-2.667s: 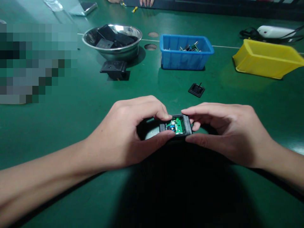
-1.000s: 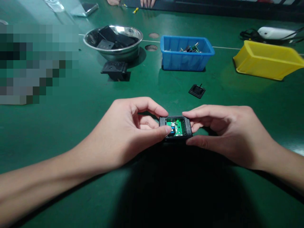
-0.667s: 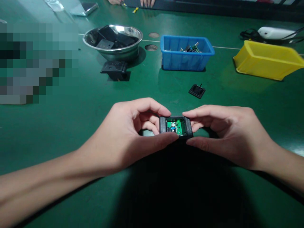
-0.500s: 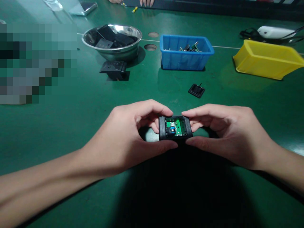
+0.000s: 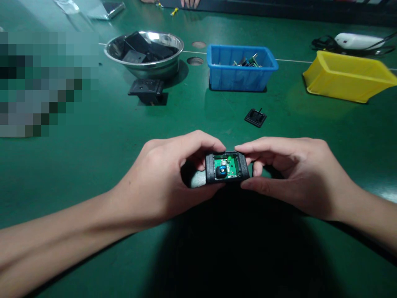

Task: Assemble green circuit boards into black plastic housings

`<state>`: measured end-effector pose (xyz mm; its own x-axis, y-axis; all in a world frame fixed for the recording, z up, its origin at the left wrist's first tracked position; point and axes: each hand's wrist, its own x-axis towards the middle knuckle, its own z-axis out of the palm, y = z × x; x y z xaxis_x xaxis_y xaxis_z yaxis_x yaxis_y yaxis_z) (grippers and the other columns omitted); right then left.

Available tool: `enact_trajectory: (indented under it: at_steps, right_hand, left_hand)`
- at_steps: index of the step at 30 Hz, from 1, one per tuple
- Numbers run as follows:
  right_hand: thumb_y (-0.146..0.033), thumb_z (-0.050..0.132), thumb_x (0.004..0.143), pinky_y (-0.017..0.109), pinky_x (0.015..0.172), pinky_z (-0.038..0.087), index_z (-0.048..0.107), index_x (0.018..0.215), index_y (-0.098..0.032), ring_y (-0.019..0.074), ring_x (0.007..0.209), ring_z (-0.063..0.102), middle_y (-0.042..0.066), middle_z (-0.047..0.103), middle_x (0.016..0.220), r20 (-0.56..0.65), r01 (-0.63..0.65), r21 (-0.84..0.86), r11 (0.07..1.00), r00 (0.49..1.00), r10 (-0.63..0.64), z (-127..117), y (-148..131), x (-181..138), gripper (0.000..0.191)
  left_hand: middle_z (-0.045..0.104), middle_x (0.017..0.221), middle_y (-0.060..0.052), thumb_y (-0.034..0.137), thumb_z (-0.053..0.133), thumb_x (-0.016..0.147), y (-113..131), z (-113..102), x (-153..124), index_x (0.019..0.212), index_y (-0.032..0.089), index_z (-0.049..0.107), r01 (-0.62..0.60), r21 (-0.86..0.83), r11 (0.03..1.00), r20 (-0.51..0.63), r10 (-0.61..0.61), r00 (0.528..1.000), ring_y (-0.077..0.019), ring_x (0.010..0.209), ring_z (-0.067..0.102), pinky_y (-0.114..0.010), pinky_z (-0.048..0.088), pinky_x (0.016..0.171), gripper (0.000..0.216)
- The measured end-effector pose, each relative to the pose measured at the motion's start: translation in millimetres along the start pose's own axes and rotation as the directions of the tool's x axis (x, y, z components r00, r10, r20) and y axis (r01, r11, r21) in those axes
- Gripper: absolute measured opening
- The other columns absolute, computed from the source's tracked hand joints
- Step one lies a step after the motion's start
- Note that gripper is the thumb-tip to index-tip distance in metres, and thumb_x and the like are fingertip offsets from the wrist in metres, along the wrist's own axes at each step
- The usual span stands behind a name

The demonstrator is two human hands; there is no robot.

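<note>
Between my two hands is a small black plastic housing [image 5: 210, 169], its open side facing up. Inside it a green circuit board [image 5: 231, 167] shows, with a round dark part with a blue ring at its lower left. My left hand [image 5: 167, 176] grips the housing's left end, fingertips at the far edge and thumb along the near edge. From the right, my right hand [image 5: 297, 178] pinches the other end the same way. Beyond the hands a flat black cover [image 5: 256, 118] with a thin upright pin lies on the green table [image 5: 93, 174].
A steel bowl [image 5: 151, 68] holds several black housings; another black housing [image 5: 147, 91] sits before it. A blue bin [image 5: 242, 78] contains circuit boards. To its right are a yellow bin [image 5: 347, 85] and a white device with black cables [image 5: 356, 40]. Another person's hand [image 5: 190, 3] rests at the far edge.
The housing has tilted slightly between my hands, showing more of the board and the round part. My left thumb has slid lower along the near edge, and my right fingers have shifted a little.
</note>
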<state>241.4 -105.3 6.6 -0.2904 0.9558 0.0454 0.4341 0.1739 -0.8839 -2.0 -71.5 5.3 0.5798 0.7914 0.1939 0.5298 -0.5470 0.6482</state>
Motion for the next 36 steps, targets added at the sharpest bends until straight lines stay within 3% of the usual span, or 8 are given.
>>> enact_trajectory:
  at_steps: [8,22,33,36]
  right_hand:
    - [-0.028,0.086,0.078,0.027,0.066,0.059,0.079,0.116,-0.02,0.0149,0.07,0.067,0.006,0.078,0.093,0.014,0.022,-0.029,0.999,1.0,-0.021,-1,1,-1,0.039]
    - [-0.029,0.084,0.081,0.028,0.058,0.051,0.078,0.115,-0.021,0.0139,0.066,0.061,0.005,0.075,0.093,0.017,0.083,-0.117,0.99,0.997,-0.081,-3,3,0,0.036]
    - [-0.031,0.079,0.086,0.032,0.068,0.055,0.066,0.134,-0.023,0.0187,0.08,0.064,0.008,0.072,0.107,-0.05,0.205,-0.294,0.934,0.972,-0.229,0,11,-5,0.05]
    - [-0.032,0.076,0.089,0.032,0.068,0.055,0.07,0.128,-0.022,0.0189,0.079,0.064,0.009,0.073,0.108,-0.039,0.258,-0.36,0.897,0.956,-0.291,-1,10,-4,0.041]
  left_hand:
    - [0.076,0.089,0.001,0.043,0.079,0.08,0,-4,0,0.112,0.027,0.069,-0.021,-0.005,1.0,0.01,0.021,1.0,-0.0173,0.073,0.069,-0.028,0.053,0.066,0.037]
    - [0.077,0.098,-0.002,0.048,0.075,0.087,-3,-5,1,0.112,0.025,0.074,-0.051,0.0,0.999,0.002,0.051,0.999,-0.021,0.083,0.072,-0.031,0.055,0.069,0.034]
    - [0.075,0.107,-0.006,0.041,0.072,0.089,-8,-8,5,0.117,0.019,0.069,-0.175,0.088,0.981,0.001,0.176,0.984,-0.0199,0.092,0.07,-0.03,0.055,0.082,0.036]
    - [0.075,0.107,-0.006,0.04,0.071,0.089,-9,-7,5,0.116,0.019,0.069,-0.186,0.103,0.977,0.006,0.186,0.983,-0.02,0.092,0.07,-0.03,0.055,0.082,0.034]
